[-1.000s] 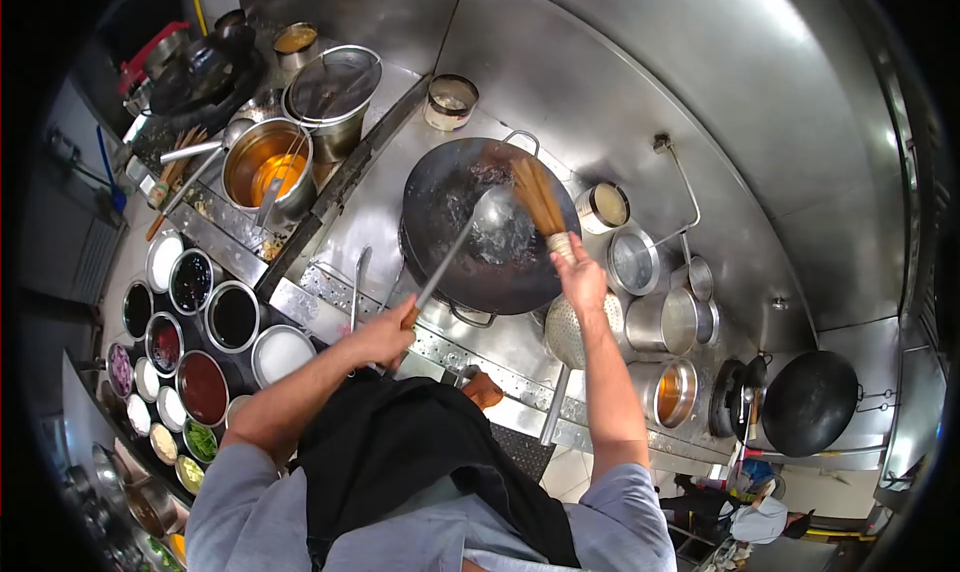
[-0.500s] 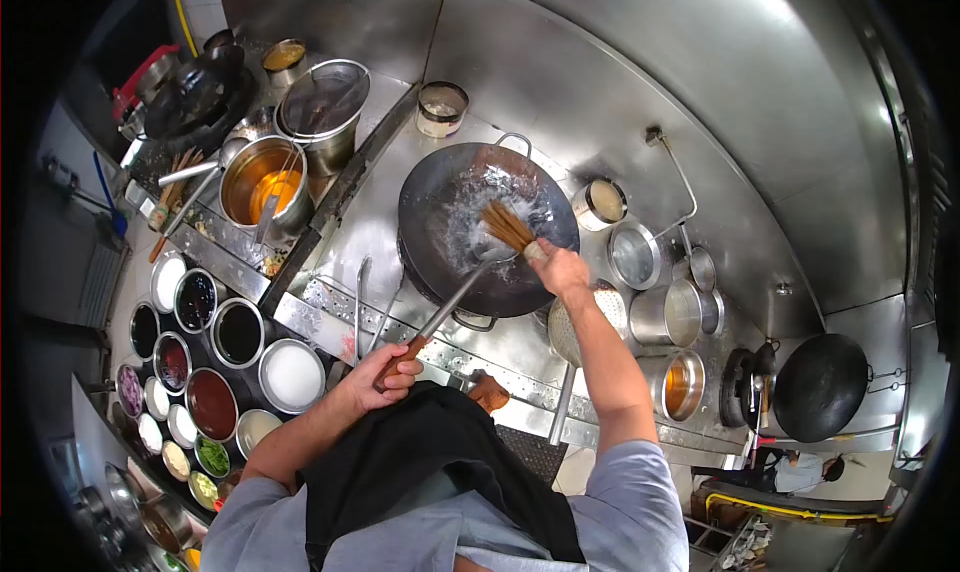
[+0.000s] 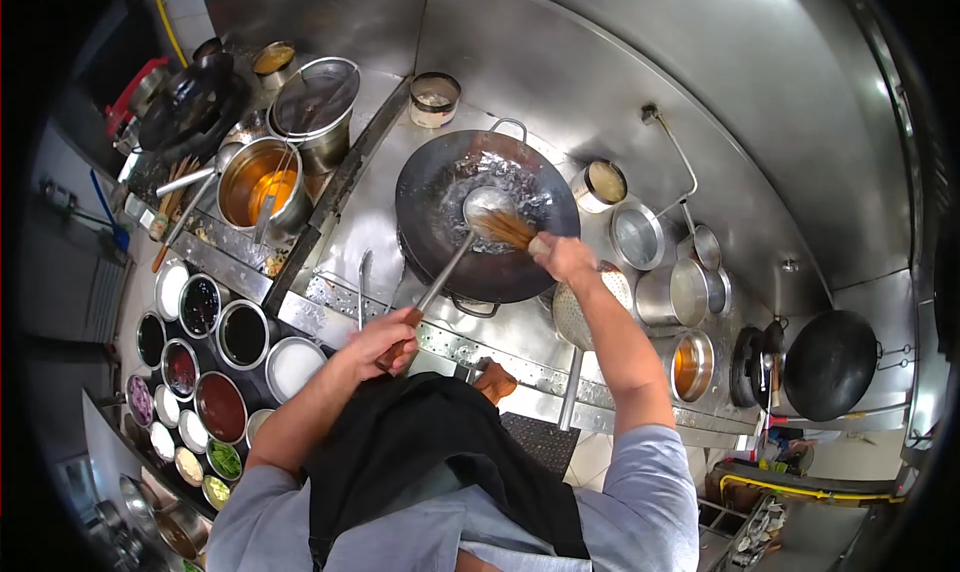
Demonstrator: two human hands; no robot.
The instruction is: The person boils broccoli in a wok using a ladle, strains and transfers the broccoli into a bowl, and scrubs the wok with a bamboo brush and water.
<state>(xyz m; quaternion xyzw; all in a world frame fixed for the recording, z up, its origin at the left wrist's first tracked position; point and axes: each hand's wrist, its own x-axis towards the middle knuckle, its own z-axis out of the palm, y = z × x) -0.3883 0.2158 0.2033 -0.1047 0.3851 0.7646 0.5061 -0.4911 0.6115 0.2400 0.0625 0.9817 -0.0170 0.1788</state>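
Observation:
A large dark wok (image 3: pixel 425 207) stands on the steel range, with water in its bottom. My left hand (image 3: pixel 388 340) is closed round the wooden handle of a ladle (image 3: pixel 446 269), whose round bowl lies inside the wok. In my right hand (image 3: pixel 567 260) is a bamboo wok brush (image 3: pixel 508 229), gripped at its bound end. Its bristles reach over the ladle's bowl and seem to touch it, slightly blurred. The wok's near loop handle (image 3: pixel 474 310) is free of both hands.
Right of the wok are a perforated skimmer (image 3: pixel 572 317), a can (image 3: pixel 603 184) and several steel pots (image 3: pixel 655 302). At left stand a pot of orange oil (image 3: pixel 225 197) and several seasoning containers (image 3: pixel 243 334). A tap (image 3: pixel 684 162) projects from the back wall.
The ladle's bowl has moved farther into the wok and now shows under the brush's bristles. My right hand has moved slightly right, and the foamy water has settled.

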